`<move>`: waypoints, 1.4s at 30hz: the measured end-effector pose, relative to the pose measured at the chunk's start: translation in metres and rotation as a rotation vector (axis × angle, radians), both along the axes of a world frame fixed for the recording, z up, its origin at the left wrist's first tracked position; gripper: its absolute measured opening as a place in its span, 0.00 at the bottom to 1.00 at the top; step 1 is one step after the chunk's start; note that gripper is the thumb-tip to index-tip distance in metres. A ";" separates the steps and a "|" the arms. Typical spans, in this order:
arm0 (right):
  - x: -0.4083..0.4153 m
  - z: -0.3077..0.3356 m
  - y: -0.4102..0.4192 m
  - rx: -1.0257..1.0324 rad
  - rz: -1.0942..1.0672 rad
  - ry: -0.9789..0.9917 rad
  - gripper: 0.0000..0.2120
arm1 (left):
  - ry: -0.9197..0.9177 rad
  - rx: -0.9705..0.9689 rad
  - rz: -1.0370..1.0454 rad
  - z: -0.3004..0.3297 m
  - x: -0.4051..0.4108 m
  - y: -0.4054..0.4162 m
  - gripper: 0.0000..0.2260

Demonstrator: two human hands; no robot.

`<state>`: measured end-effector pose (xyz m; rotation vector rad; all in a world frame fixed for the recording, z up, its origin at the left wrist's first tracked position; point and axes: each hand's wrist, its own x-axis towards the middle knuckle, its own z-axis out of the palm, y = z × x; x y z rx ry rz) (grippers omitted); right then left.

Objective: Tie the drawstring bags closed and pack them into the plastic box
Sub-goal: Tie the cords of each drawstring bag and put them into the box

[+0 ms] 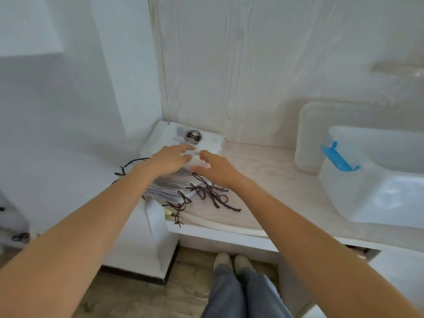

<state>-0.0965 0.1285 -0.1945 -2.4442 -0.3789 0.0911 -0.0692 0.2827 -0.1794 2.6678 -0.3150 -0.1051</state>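
A stack of flat white drawstring bags (pixel 202 140) lies in the left corner of the pale wooden counter; the top bag bears a small dark cartoon print. Dark brown drawstrings (pixel 211 193) trail from the stack's near side over the counter. My left hand (pixel 171 158) rests on the top of the stack with fingers spread. Just to its right, my right hand (pixel 216 167) hovers over the top bag's near edge, fingers apart, nothing gripped. The clear plastic box (pixel 378 180) with a blue latch stands at the right, open.
The box's clear lid (pixel 307 138) leans against the wood-grain wall behind the box. A white wall borders the stack on the left. More white bags with dark strings (pixel 16 235) lie at the far left below. The counter's front edge (pixel 229 235) runs above my feet.
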 end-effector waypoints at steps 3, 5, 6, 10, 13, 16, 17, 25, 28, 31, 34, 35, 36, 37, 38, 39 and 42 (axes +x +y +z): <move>0.007 -0.006 0.005 -0.106 -0.004 0.041 0.27 | 0.069 0.007 -0.057 -0.009 0.002 0.009 0.17; 0.012 -0.007 0.009 -0.080 -0.049 0.023 0.21 | 0.021 -0.065 -0.041 -0.014 0.005 0.017 0.16; 0.014 -0.007 0.011 -0.045 -0.078 0.018 0.19 | -0.013 -0.107 -0.026 -0.016 0.005 0.020 0.16; 0.018 -0.012 0.013 -0.006 -0.158 -0.066 0.07 | -0.099 -0.275 -0.007 -0.019 0.004 0.025 0.18; 0.020 -0.017 0.009 0.070 -0.243 -0.135 0.18 | -0.186 -0.296 0.032 -0.021 0.002 0.026 0.18; 0.026 -0.021 0.003 0.281 -0.358 -0.159 0.15 | -0.337 -0.263 0.052 -0.024 0.006 0.024 0.13; 0.027 -0.022 0.001 0.372 -0.389 -0.147 0.12 | -0.406 -0.234 0.082 -0.025 0.007 0.023 0.12; 0.029 -0.028 -0.007 0.913 -0.517 -0.041 0.08 | -0.521 -0.694 0.253 -0.017 0.007 0.007 0.10; 0.027 -0.029 -0.010 1.040 -0.479 -0.031 0.06 | -0.454 -0.787 0.283 -0.019 0.006 0.007 0.10; 0.026 -0.025 -0.013 1.181 -0.480 -0.035 0.06 | -0.431 -0.745 0.269 -0.021 0.006 0.009 0.08; 0.027 -0.021 -0.013 1.283 -0.511 -0.023 0.06 | -0.475 -0.625 0.259 -0.021 0.004 0.008 0.08; 0.027 -0.021 -0.013 1.325 -0.514 -0.014 0.06 | -0.499 -0.614 0.261 -0.019 0.002 0.007 0.07; 0.027 -0.020 -0.013 1.357 -0.515 -0.004 0.07 | -0.530 -0.618 0.267 -0.017 0.001 0.006 0.06; 0.027 -0.019 -0.013 1.385 -0.515 0.008 0.07 | -0.560 -0.636 0.277 -0.013 -0.001 0.005 0.06; 0.027 -0.018 -0.013 1.416 -0.513 0.022 0.08 | -0.577 -0.661 0.291 -0.010 -0.002 0.004 0.06; 0.026 -0.017 -0.013 1.466 -0.510 0.039 0.09 | -0.577 -0.682 0.308 -0.007 -0.003 0.002 0.06; 0.024 -0.011 -0.014 1.649 -0.511 0.104 0.10 | -0.507 -0.706 0.350 -0.003 -0.003 -0.003 0.06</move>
